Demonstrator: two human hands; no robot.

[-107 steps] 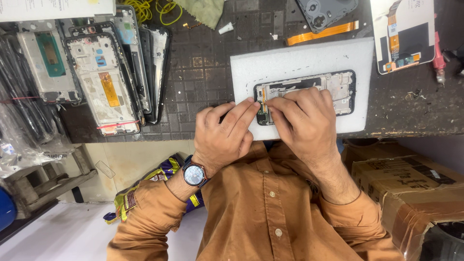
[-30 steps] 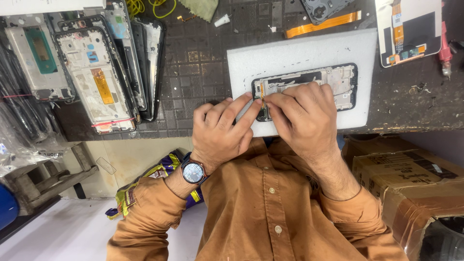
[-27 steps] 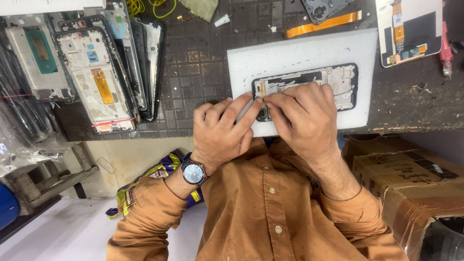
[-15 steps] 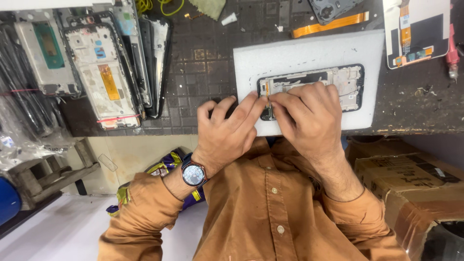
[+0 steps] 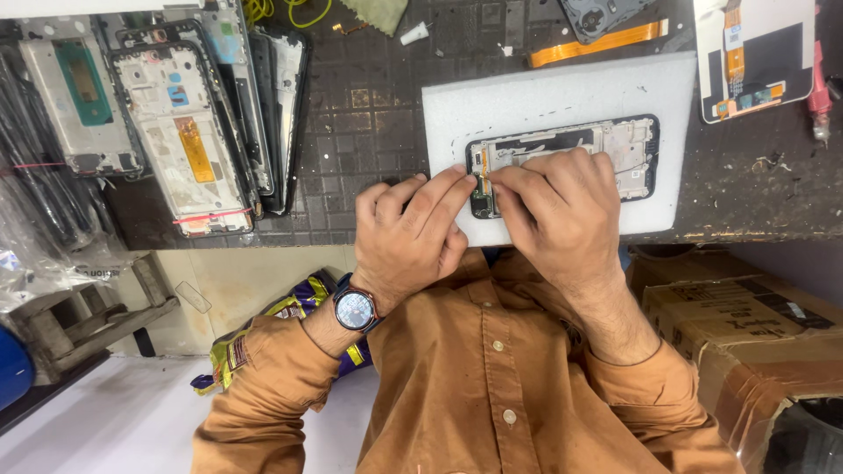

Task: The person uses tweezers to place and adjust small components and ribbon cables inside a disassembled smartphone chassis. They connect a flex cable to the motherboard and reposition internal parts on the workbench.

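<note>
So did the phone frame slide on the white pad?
No. The phone frame sits in the same place on the white pad; only the camera shifted.

phone frame point(image 5: 606, 149): opened smartphone chassis, black rim around a silver-grey inner plate with cut-outs and recesses, small components visible inside. lies flat, long side across the view, on the white foam pad point(image 5: 562, 92), near the pad's front edge. near half and one end covered by fingers; far edge and other end exposed. a small orange-gold flex part point(image 5: 481, 167) sits at the covered end, just at the fingertips. no screen or back cover fitted.
</note>
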